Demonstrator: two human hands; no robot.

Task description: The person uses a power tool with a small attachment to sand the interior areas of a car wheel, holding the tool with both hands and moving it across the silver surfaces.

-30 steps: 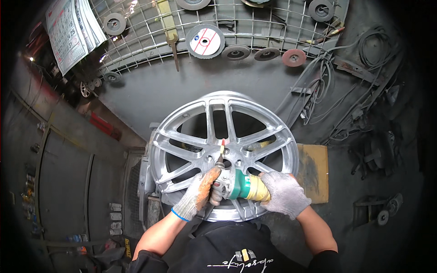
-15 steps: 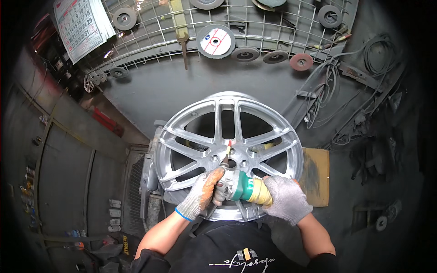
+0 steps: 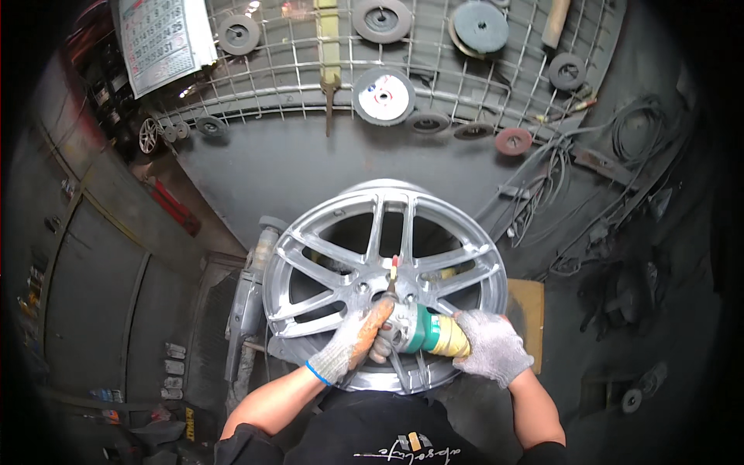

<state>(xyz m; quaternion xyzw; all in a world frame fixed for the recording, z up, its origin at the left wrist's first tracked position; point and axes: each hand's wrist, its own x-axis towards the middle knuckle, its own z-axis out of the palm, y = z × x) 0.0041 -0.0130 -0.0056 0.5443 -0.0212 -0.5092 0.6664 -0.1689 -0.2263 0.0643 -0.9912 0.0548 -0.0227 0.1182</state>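
Note:
A silver alloy wheel [image 3: 408, 221] with paired spokes lies face up in front of me. Over its hub and lower half I hold a green power grinder [image 3: 422, 329], its handle end wrapped in yellow. A slim bit [image 3: 394, 267] with a red and yellow tip sticks out of its head toward the spokes above the hub. My left hand [image 3: 353, 341], in a grey glove with orange palm, is closed around the grinder's head. My right hand [image 3: 492, 349], in a grey glove, grips the yellow-wrapped end. Whether the tip touches metal, I cannot tell.
Behind the wheel, a wire grid [image 3: 294, 70] carries several grinding discs, among them a white-faced disc [image 3: 384, 97]. Cables [image 3: 554, 182] hang at the right. A brown board [image 3: 527, 314] shows past the wheel's right edge, and a metal stand [image 3: 248, 302] is at its left.
My view has tilted up a little, showing more of the grid. The grinder and its bit have shifted slightly to the right over the wheel. Both hands keep their hold.

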